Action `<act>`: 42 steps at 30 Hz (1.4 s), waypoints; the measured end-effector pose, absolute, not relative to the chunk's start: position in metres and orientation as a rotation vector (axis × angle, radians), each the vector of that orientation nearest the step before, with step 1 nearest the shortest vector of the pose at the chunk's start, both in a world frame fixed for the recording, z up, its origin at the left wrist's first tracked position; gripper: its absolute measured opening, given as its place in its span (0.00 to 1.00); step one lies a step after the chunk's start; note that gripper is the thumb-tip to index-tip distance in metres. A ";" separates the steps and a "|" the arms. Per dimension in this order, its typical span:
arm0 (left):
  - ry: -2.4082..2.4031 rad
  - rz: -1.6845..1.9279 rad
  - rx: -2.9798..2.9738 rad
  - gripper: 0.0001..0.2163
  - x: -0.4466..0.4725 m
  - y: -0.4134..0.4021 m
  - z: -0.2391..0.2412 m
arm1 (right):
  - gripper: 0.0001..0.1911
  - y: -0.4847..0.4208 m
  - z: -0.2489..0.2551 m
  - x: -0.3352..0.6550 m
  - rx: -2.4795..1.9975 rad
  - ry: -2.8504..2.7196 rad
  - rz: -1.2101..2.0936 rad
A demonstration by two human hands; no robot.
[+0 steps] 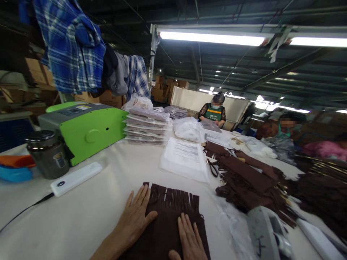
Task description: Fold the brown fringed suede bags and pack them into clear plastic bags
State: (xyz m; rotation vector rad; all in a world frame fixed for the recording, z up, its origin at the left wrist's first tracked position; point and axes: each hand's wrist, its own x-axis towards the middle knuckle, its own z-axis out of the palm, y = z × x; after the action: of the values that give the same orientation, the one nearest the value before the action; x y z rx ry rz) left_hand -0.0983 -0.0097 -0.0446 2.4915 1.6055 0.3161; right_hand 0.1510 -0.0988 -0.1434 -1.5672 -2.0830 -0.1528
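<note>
A dark brown fringed fabric piece (169, 213) lies flat on the white table (89, 213) right in front of me, its fringe pointing away. My left hand (135, 216) rests palm down on its left edge, fingers spread. My right hand (189, 240) lies flat on the fabric's lower right part, fingers apart. Neither hand grips anything.
A pile of brown fringed pieces (244, 177) lies to the right, a stack of clear bags (185, 159) ahead. A green machine (86, 128), a dark jar (48, 153) and a white power bank (76, 178) stand left. Other people work at the far side.
</note>
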 end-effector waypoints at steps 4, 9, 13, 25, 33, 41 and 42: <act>1.428 0.323 2.607 0.34 -0.088 -0.012 -0.041 | 0.37 -0.098 -0.136 0.148 -1.522 -2.095 -0.092; 1.227 0.444 2.677 0.31 -0.067 -0.016 -0.038 | 0.34 -0.096 -0.131 0.133 -1.526 -2.046 -0.002; 0.960 0.480 2.604 0.25 -0.055 -0.019 -0.015 | 0.29 -0.093 -0.107 0.132 -1.435 -2.059 0.261; 1.651 0.434 2.422 0.06 -0.114 0.023 0.004 | 0.29 -0.071 -0.011 0.200 -1.670 -1.568 0.910; 1.482 0.458 2.375 0.07 -0.106 0.023 -0.002 | 0.28 -0.071 -0.017 0.204 -1.628 -1.461 0.938; 1.103 0.527 2.356 0.10 -0.094 0.016 0.002 | 0.27 -0.071 -0.019 0.202 -1.678 -1.437 0.884; 1.050 0.568 2.347 0.11 -0.094 0.016 0.006 | 0.26 -0.070 -0.018 0.205 -1.682 -1.440 0.876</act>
State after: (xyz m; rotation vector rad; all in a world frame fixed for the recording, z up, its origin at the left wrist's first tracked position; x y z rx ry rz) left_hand -0.0945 0.0164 0.0062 2.3473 1.0496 0.5675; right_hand 0.2053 -0.0698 -0.0176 -1.6819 -1.4399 0.8758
